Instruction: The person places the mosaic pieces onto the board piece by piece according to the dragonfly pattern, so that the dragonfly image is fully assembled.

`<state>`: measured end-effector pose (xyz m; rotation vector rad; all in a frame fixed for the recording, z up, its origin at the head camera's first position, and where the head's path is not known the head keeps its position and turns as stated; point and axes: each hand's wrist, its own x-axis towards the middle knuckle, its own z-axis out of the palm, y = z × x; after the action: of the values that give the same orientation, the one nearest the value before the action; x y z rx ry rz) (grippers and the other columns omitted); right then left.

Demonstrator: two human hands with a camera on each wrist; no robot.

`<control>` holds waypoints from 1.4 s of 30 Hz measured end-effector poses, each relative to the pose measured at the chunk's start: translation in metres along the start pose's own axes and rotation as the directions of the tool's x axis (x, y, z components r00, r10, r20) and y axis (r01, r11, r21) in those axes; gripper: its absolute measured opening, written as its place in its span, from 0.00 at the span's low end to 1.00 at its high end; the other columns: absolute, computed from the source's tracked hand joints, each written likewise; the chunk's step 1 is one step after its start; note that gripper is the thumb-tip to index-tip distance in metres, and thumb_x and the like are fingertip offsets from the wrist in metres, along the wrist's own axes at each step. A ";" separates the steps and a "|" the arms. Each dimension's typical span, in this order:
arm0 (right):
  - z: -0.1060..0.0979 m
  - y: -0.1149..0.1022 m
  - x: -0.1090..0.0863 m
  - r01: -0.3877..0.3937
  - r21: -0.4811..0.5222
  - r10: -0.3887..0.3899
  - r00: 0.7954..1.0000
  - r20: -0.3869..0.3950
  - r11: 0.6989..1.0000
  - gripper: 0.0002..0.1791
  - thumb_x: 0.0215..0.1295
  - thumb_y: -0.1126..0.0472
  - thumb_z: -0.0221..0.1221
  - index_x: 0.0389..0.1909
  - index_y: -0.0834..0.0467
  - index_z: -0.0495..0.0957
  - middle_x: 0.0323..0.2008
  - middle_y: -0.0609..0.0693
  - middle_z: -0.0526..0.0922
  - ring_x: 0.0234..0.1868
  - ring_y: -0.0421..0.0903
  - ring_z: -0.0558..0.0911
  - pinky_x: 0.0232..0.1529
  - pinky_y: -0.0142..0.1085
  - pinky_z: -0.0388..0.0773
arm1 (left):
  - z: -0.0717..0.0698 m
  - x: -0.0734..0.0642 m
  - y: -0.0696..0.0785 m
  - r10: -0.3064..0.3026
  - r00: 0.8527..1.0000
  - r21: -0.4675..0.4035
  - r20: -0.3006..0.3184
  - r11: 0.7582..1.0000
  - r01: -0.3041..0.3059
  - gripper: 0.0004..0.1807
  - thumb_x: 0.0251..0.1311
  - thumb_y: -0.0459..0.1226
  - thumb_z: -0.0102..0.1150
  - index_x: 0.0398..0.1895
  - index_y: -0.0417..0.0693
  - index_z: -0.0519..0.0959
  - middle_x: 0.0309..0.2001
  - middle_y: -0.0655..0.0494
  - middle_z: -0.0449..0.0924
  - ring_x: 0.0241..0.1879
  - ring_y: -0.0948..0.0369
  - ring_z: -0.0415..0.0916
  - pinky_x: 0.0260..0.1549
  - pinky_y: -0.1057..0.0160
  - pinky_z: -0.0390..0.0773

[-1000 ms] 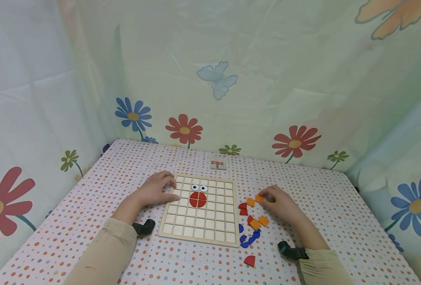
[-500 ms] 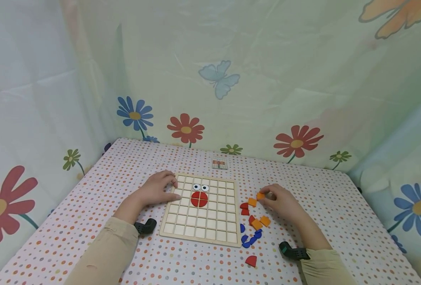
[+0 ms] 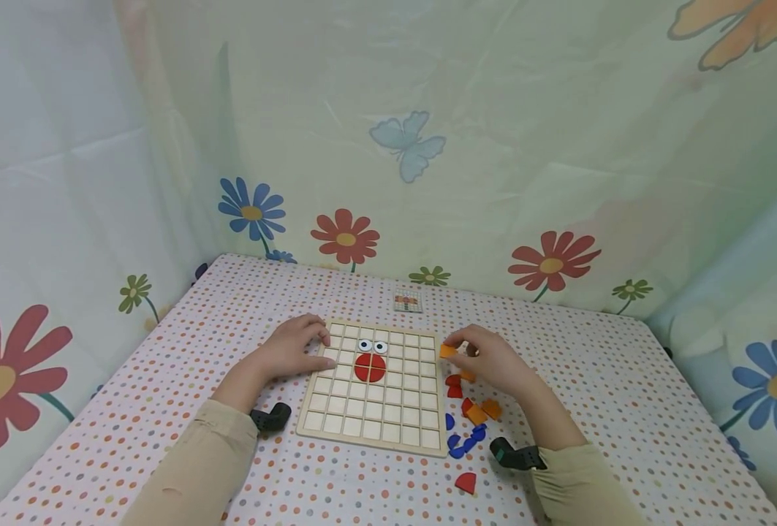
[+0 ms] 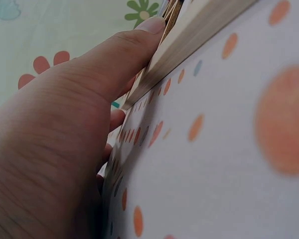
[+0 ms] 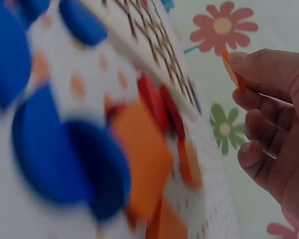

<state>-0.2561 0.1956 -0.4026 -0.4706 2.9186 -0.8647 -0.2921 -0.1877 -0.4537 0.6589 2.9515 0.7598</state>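
Note:
My left hand [image 3: 292,347] rests at the left edge of a wooden grid board [image 3: 371,441], its thumb [image 4: 139,37] lying over the rim in the left wrist view. Between thumb and forefinger my right hand [image 3: 493,358] pinches an orange square tile [image 3: 448,351], raised beside the board's right edge. The right wrist view shows that tile [image 5: 233,73] edge-on, the other fingers loosely curled below. On the board, red quarter-round pieces [image 3: 370,367] form a disc under two white eye tiles [image 3: 373,346].
Right of the board lie loose orange tiles [image 3: 491,409], red pieces [image 3: 454,390] and blue half-rounds [image 3: 457,451]. A red quarter piece [image 3: 466,483] sits apart, nearer me. Behind the board is a small patterned card [image 3: 408,301]. Flowered cloth [image 3: 467,183] hangs beyond the dotted table [image 3: 335,482].
My right hand has picked up the orange square tile from the loose pieces and carried it left to the board's right edge. The left hand stays at the board.

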 end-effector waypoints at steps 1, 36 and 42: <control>0.002 -0.005 0.003 0.017 0.011 -0.017 1.000 0.013 1.000 0.13 0.66 0.55 0.64 0.50 0.50 0.81 0.46 0.49 0.80 0.37 0.46 0.73 0.29 0.35 0.75 | 0.000 0.000 0.000 0.001 1.000 -0.002 -0.001 1.000 -0.001 0.18 0.52 0.62 0.67 0.36 0.66 0.75 0.66 0.54 0.68 0.69 0.48 0.62 0.70 0.42 0.60; 0.091 -0.112 0.075 0.142 0.018 -0.143 0.976 0.163 0.990 0.11 0.64 0.54 0.66 0.45 0.53 0.85 0.44 0.47 0.82 0.43 0.42 0.79 0.45 0.38 0.80 | -0.003 0.000 0.000 0.022 1.000 0.007 0.012 1.000 -0.022 0.17 0.54 0.61 0.67 0.37 0.66 0.75 0.66 0.55 0.68 0.69 0.49 0.63 0.70 0.42 0.61; 0.095 -0.116 0.074 0.137 -0.021 -0.132 0.978 0.164 0.990 0.12 0.64 0.55 0.66 0.46 0.53 0.84 0.45 0.47 0.81 0.45 0.44 0.79 0.49 0.39 0.79 | -0.004 0.000 0.000 0.026 1.000 0.010 0.013 1.000 -0.026 0.17 0.54 0.61 0.67 0.38 0.66 0.75 0.65 0.55 0.69 0.68 0.49 0.64 0.70 0.42 0.61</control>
<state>-0.2817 0.0310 -0.4173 -0.7123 2.7820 -0.7552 -0.2924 -0.1895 -0.4498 0.7020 2.9424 0.7404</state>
